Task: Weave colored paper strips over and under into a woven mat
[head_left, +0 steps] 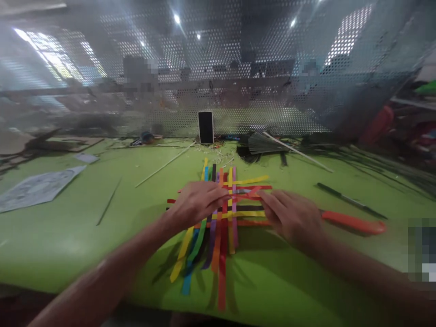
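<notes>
A weave of coloured paper strips [223, 213] lies on the green table [102, 236], with upright strips in yellow, blue, green, purple, orange, red and pink crossed by yellow, red and orange ones. My left hand [197, 202] rests on the left part of the weave, fingers together and pressing on the strips near the middle. My right hand [289, 215] lies on the right part, its fingers pinched on a red cross strip [250, 193].
An orange-handled knife [354, 222] lies just right of my right hand, a dark pen [350, 200] beyond it. A phone [206, 127] stands against the perforated screen at the back. Thin sticks [163, 165], a dark strip bundle [262, 145] and papers [37, 188] lie around.
</notes>
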`<state>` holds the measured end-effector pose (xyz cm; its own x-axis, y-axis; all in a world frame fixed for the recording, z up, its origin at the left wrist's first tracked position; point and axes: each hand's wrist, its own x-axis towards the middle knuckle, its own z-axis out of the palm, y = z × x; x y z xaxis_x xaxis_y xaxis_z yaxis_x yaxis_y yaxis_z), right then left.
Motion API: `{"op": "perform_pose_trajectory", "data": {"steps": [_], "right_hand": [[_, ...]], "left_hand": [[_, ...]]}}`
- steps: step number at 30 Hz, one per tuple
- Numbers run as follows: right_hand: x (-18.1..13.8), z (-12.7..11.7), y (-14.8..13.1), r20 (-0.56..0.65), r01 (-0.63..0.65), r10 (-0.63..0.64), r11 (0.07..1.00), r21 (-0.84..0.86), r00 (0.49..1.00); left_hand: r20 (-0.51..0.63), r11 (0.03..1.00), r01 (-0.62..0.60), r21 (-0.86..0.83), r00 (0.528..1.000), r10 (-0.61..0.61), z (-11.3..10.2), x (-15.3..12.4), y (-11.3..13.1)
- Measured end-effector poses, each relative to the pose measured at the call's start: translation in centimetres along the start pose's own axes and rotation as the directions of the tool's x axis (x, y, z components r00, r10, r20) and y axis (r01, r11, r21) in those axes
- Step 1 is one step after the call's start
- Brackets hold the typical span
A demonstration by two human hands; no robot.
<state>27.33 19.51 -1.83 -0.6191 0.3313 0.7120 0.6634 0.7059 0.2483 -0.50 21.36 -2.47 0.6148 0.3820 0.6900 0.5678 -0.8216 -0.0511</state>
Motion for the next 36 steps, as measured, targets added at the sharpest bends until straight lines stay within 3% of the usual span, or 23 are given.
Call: {"op": "perform_pose_trajectory", "data": {"steps": [5, 10, 13, 17, 23, 27, 36], "right_hand": [[0.6, -0.6, -1.0, 0.058, -0.019, 0.021, 0.999, -0.031, 0.998], [0.3, 0.0, -1.6, 0.026, 0.004, -0.002, 0.999, -0.043, 1.000], [-0.1, 0.5, -1.5, 0.028, 0.013, -0.012, 0.999, -0.040, 1.000], [-0.4, 1.0, -1.0, 0.028, 0.050, -0.049, 0.999, -0.014, 0.998], [-0.5, 1.0, 0.1, 0.037, 0.106, -0.106, 0.994, 0.007, 0.994], [-0.2, 0.7, 0.5, 0.090, 0.073, -0.079, 0.995, 0.068, 0.993], [-0.2, 0.8, 1.4, 0.164, 0.047, -0.075, 0.984, 0.171, 0.984]], "left_hand": [[0.122, 0.984, -0.090, 0.153, 0.990, 0.072, 0.3, 0.9, 0.7], [0.313, 0.990, -0.008, 0.143, 0.949, -0.038, 0.6, 1.1, 1.4], [0.449, 0.984, 0.080, 0.157, 0.882, -0.144, 0.6, 1.2, 1.5], [0.602, 0.967, 0.152, 0.206, 0.759, -0.247, 0.3, 1.6, 1.6], [0.674, 0.960, 0.151, 0.234, 0.686, -0.273, -0.4, 2.3, 2.1], [0.713, 0.958, 0.136, 0.251, 0.644, -0.278, -0.7, 2.5, 2.3], [0.711, 0.944, 0.270, 0.189, 0.625, -0.321, -0.9, 2.4, 2.1]]}}
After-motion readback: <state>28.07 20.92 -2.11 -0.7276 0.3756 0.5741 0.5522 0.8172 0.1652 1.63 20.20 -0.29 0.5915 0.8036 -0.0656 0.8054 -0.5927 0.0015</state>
